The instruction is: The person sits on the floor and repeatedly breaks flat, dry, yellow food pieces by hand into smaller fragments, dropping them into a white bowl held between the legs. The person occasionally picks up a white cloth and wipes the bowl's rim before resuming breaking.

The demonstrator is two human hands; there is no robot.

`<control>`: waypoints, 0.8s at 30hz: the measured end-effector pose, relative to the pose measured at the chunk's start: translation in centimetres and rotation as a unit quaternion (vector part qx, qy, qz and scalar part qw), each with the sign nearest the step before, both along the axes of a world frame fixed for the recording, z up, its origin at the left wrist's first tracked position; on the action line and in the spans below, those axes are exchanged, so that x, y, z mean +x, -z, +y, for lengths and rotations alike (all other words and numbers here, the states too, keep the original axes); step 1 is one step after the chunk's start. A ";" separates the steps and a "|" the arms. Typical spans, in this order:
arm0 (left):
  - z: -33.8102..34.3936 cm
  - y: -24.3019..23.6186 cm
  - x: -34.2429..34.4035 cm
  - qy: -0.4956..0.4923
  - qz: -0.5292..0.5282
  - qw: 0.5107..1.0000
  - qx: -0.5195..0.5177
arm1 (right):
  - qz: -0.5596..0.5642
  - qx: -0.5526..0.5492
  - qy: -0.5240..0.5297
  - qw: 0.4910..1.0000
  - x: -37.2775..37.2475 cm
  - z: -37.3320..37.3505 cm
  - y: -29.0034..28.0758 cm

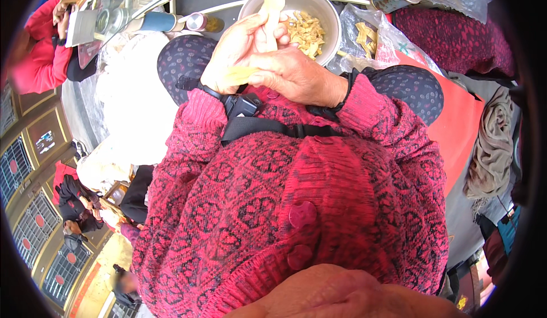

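In the head view, the left hand [242, 42], just short of 12 o'clock, is gripping a pale yellow strip [274, 2]; the fingers are closing around its middle, and its upper tip is reaching the frame edge and blurring in the glare. The right hand [299, 76], at 12 o'clock, is pinching the end of a yellow piece [236, 76] between thumb and finger, with little gap showing, and that piece is lying over the left wrist. The crossing fingers are hiding the area between, so whether strip and piece are forming one length cannot be told. Beyond the hands, towards 12 o'clock, a pale bowl [335, 10] is holding a heap of yellow pieces [307, 36]; the left hand and strip are covering part of its rim and interior. At 1 o'clock, a clear plastic bag [347, 25] is wrinkling over similar pieces, its folds blurring their outlines. At 11 o'clock, a lidded jar [205, 22] is lying near the left knee, its contents showing indistinctly. At 10 o'clock, a co-worker's red sleeve [51, 70] is running into the dark rim and being cut off.
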State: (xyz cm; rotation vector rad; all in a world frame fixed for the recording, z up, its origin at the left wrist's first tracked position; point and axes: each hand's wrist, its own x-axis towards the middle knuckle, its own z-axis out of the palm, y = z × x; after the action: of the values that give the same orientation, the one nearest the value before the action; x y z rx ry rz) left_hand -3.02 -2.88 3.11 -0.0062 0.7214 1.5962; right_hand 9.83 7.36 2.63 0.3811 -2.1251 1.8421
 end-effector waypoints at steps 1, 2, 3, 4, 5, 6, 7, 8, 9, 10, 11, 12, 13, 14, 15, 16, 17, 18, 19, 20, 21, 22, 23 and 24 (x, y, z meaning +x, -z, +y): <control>-0.6 -0.1 0.2 0.002 0.117 0.993 0.020 | -0.033 -0.014 -0.020 0.999 0.3 0.1 -0.4; -1.2 -0.3 0.5 -0.025 0.246 0.969 0.015 | -0.040 0.015 0.026 0.999 0.6 0.2 -0.8; -1.9 -0.5 0.9 -0.051 0.371 0.927 0.009 | -0.051 -0.038 0.054 0.997 0.9 0.4 -1.2; -2.3 -0.7 0.7 -0.063 0.375 0.924 -0.024 | -0.098 -0.134 0.073 0.983 0.9 0.5 -1.6; -2.7 -0.8 0.9 -0.056 0.362 0.930 0.026 | -0.184 -0.210 0.110 0.954 0.8 0.6 -1.8; -2.8 -0.8 0.5 -0.035 0.227 0.972 0.049 | -0.051 -0.151 0.190 0.969 0.6 0.7 -2.0; -2.9 -0.8 0.4 -0.047 0.081 0.994 0.048 | 0.046 -0.076 0.284 0.955 0.2 0.8 -2.1; -2.8 -0.8 0.2 -0.036 0.133 0.989 0.048 | 0.143 0.002 0.372 0.917 -0.2 0.8 -2.2; -2.6 -0.8 0.1 -0.011 0.134 0.989 0.055 | 0.165 0.022 0.370 0.914 -0.6 1.0 -2.2; -2.4 -0.7 0.0 0.013 0.082 0.994 0.075 | 0.186 0.041 0.368 0.910 -0.6 1.0 -2.3; -2.1 -0.8 0.0 0.036 0.030 0.994 0.094 | 0.207 0.060 0.365 0.906 -0.9 1.3 -2.3; -2.0 -0.9 0.1 0.056 0.024 0.992 0.108 | 0.180 0.085 0.352 0.915 -0.6 1.3 -2.3; -1.9 -1.2 0.4 0.076 0.019 0.990 0.121 | 0.152 0.111 0.339 0.922 -0.7 1.7 -2.4; -1.9 -1.6 0.7 0.097 0.021 0.984 0.149 | 0.040 0.020 0.307 0.950 -0.2 1.5 -2.4; -2.0 -2.0 1.0 0.091 0.088 0.986 0.109 | 0.118 0.132 0.314 0.933 -0.1 1.8 -2.4; -2.2 -2.6 1.4 0.085 0.162 0.980 0.084 | 0.201 0.234 0.329 0.892 0.2 1.6 -2.3; -2.3 -3.1 1.7 0.078 0.234 0.967 0.058 | 0.138 0.195 0.345 0.908 0.3 1.7 -2.2; -2.4 -3.7 1.7 0.085 0.314 0.945 0.022 | 0.074 0.154 0.359 0.917 0.4 1.6 -2.1; -2.6 -4.3 1.7 0.080 0.389 0.918 -0.019 | 0.009 0.112 0.372 0.922 0.4 1.5 -1.9; -2.5 -4.6 1.9 0.021 0.600 0.800 -0.004 | -0.038 0.069 0.344 0.936 0.3 1.6 -1.6; -2.4 -4.8 2.0 -0.050 0.768 0.638 0.001 | -0.059 0.032 0.314 0.947 0.3 1.6 -1.3; -2.3 -4.9 2.1 -0.075 0.822 0.564 0.019 | -0.068 -0.003 0.283 0.957 0.2 1.9 -1.1; -2.2 -4.9 2.2 -0.096 0.835 0.541 0.024 | -0.075 -0.036 0.245 0.966 0.3 2.1 -0.8; -2.1 -4.8 2.5 -0.110 0.847 0.519 0.027 | -0.066 -0.016 0.220 0.973 0.2 2.5 -0.6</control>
State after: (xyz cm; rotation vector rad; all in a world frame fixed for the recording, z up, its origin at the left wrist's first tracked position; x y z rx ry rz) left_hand -0.57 -5.02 7.90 1.8177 2.1775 1.4087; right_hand 10.02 9.84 3.23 -0.2146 -2.0480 1.6732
